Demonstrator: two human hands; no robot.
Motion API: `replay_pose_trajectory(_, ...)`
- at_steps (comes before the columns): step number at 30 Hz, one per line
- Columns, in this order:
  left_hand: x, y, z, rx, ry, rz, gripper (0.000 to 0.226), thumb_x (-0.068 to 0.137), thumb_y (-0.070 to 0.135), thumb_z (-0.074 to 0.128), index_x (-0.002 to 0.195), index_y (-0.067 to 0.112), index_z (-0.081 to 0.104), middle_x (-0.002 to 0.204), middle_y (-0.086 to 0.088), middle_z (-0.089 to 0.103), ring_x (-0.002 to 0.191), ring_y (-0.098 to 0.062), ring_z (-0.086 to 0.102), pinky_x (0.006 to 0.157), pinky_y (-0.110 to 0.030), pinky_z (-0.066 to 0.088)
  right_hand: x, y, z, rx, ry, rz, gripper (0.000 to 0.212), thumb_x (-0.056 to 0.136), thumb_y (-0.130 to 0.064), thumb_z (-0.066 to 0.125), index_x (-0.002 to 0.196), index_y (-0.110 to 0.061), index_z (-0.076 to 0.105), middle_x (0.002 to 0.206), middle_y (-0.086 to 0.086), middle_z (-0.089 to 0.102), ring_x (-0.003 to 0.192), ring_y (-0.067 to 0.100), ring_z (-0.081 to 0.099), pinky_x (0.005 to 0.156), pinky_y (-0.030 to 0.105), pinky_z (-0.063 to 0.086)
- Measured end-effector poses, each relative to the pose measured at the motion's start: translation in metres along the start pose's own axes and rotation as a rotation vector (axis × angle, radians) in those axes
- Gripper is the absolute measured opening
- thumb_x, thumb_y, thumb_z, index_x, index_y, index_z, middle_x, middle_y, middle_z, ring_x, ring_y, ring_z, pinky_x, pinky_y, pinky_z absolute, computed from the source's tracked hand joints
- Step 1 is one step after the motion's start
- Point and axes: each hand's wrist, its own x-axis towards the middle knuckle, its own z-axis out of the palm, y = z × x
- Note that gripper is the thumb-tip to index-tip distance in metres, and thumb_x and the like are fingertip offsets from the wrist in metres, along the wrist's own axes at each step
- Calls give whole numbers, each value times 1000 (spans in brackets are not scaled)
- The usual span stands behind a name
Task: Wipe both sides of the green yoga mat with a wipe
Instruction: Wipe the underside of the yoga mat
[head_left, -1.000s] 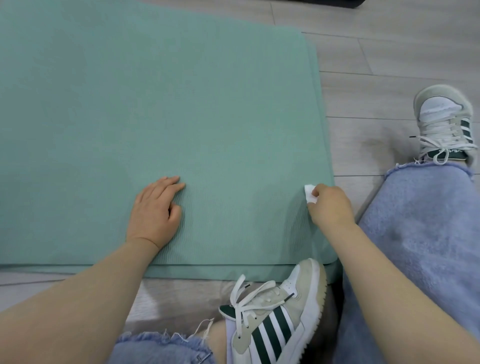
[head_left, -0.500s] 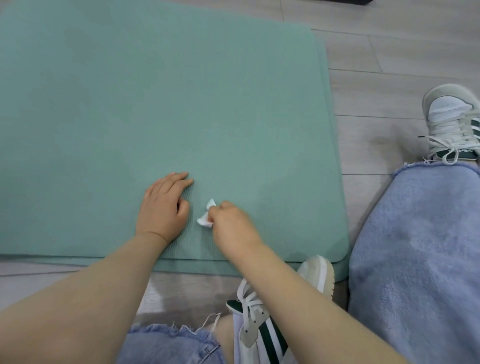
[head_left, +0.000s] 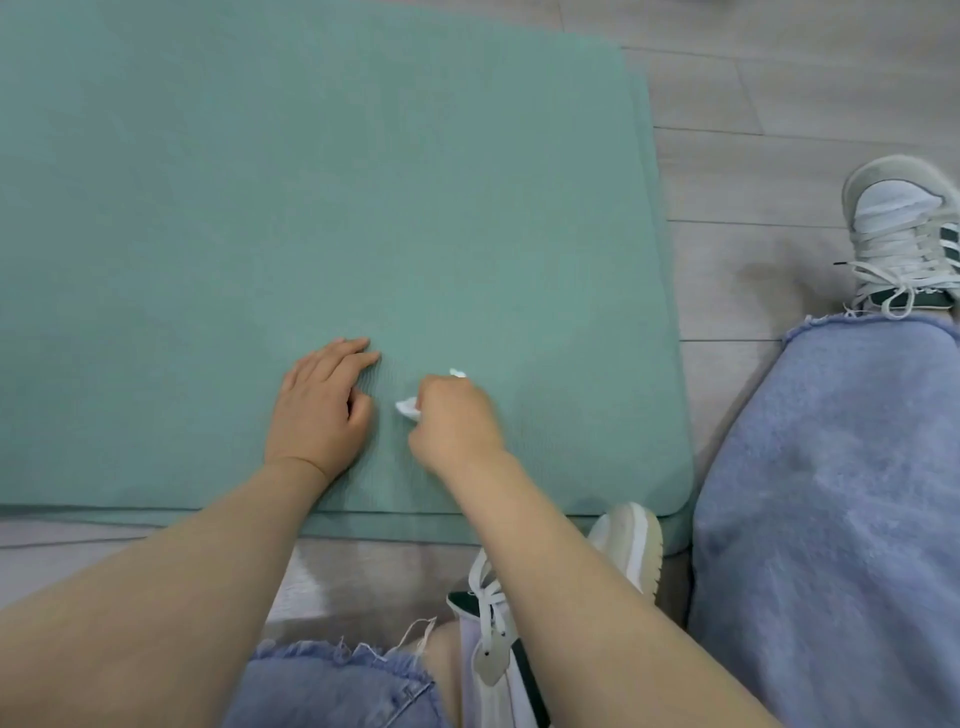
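Observation:
The green yoga mat (head_left: 322, 197) lies flat on the floor, folded double, with a second layer showing along its near and right edges. My left hand (head_left: 322, 410) rests flat, palm down, on the mat near its front edge. Just to its right, my right hand (head_left: 454, 423) is closed on a small crumpled white wipe (head_left: 408, 409) pressed against the mat surface. Bits of the wipe stick out at the fingertips; most of it is hidden inside the fist.
Grey wood-plank floor (head_left: 753, 171) surrounds the mat. My own sneakers sit close by: one (head_left: 631, 540) at the mat's front right corner, another (head_left: 904, 234) at the far right. My jeans-clad legs (head_left: 831, 493) fill the lower right.
My right hand swept the wipe leftward from the mat's right edge to beside my left hand, then shifted slightly right. My left hand has stayed planted.

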Motion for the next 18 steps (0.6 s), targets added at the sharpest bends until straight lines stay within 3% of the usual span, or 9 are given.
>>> replay_pose_trajectory(2, -1, 0, 1, 0, 1, -2, 50, 78, 17, 44, 124, 17, 65, 138, 1, 58, 131, -24, 48, 112, -38, 29, 5, -4, -3, 18, -35, -41, 20, 88, -13, 55, 106, -9, 61, 113, 15, 63, 108, 32, 57, 78, 29, 44)
replay_pose_trajectory(5, 1, 0, 1, 3, 16, 6, 51, 78, 21, 40, 122, 17, 66, 136, 0, 59, 129, -25, 50, 112, -40, 31, 2, 44, -21, -19, 2, 6, 17, 91, -24, 55, 100, -9, 59, 103, 15, 65, 98, 32, 62, 70, 29, 43)
replay_pose_trajectory(9, 1, 0, 1, 5, 9, 10, 52, 79, 24, 37, 122, 17, 65, 137, 1, 59, 130, -25, 50, 113, -41, 31, -14, 145, -61, -250, 48, 370, 39, 94, -43, 46, 100, -6, 58, 101, 18, 67, 100, 32, 62, 82, 34, 49)
replay_pose_trajectory(12, 0, 0, 1, -1, 5, 12, 52, 79, 23, 37, 123, 17, 65, 137, 1, 59, 130, -25, 50, 112, -41, 31, -24, 181, -76, -320, -5, 593, 26, 95, -32, 45, 97, -7, 53, 107, 16, 65, 94, 31, 61, 74, 31, 45)
replay_pose_trajectory(15, 0, 0, 1, -5, 10, 9, 51, 79, 21, 41, 123, 17, 65, 137, 1, 59, 130, -25, 49, 113, -41, 31, -18, 162, -61, -256, 72, 548, 20, 88, -12, 53, 107, -3, 54, 114, 16, 62, 108, 32, 59, 84, 33, 47)
replay_pose_trajectory(18, 1, 1, 0, -3, 9, 5, 52, 79, 22, 38, 123, 17, 65, 137, 1, 58, 130, -24, 49, 113, -42, 31, -11, 99, -26, -118, 104, 334, 24, 83, -6, 54, 106, -6, 55, 109, 13, 62, 106, 31, 59, 83, 31, 46)
